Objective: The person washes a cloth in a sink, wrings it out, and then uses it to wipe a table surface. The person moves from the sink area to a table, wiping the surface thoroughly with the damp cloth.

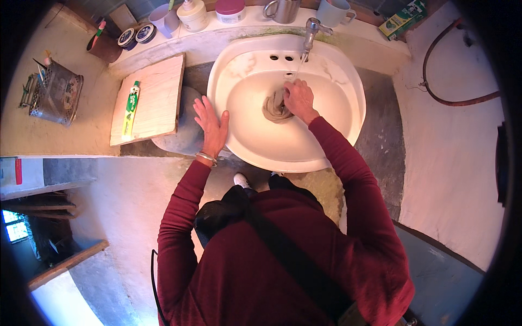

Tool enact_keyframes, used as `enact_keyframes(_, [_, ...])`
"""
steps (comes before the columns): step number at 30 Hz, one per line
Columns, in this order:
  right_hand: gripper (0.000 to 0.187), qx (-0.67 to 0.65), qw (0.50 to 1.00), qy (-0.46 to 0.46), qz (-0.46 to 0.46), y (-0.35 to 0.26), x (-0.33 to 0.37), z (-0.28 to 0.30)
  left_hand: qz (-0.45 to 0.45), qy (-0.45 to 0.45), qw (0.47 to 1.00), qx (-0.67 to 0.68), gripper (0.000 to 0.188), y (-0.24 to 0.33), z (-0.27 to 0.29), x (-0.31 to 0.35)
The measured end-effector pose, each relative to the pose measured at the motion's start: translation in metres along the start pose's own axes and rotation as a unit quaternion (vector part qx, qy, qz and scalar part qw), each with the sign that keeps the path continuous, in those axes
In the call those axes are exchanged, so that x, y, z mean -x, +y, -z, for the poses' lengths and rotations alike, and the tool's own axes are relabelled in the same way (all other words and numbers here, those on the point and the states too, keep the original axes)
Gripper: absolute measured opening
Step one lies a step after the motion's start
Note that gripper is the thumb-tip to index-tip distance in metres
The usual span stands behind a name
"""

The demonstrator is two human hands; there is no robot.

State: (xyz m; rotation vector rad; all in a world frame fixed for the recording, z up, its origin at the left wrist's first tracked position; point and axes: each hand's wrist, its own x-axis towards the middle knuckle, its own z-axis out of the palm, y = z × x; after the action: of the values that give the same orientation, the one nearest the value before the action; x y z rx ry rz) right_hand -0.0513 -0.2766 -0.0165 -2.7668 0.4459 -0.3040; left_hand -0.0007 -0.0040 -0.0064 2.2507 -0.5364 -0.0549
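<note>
A wet beige-brown cloth lies bunched in a white washbasin. My right hand is closed on the cloth's right side, its fingertips partly hidden. From the metal tap a thin stream of water falls close above that hand. My left hand is open, fingers spread, at the basin's left rim; it holds nothing, and I cannot tell whether it touches the rim. A bangle circles the left wrist.
Left of the basin, a green and yellow tube lies on a wooden board. A wire basket stands farther left. Along the back ledge are a metal mug, a pale mug, a pump bottle, jars and a green box.
</note>
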Motion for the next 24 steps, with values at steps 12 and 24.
enact_keyframes(12, [0.042, -0.107, 0.960, 0.259, -0.012, -0.054, -0.095, -0.055, -0.002, -0.049, 0.998, 0.040, 0.079, -0.012, 0.000, 0.002])
enact_keyframes(24, [0.021, -0.441, 0.848, 0.291, -0.032, -0.082, -0.112, -0.066, -0.001, -0.078, 0.992, 0.098, 0.078, -0.009, 0.014, -0.002])
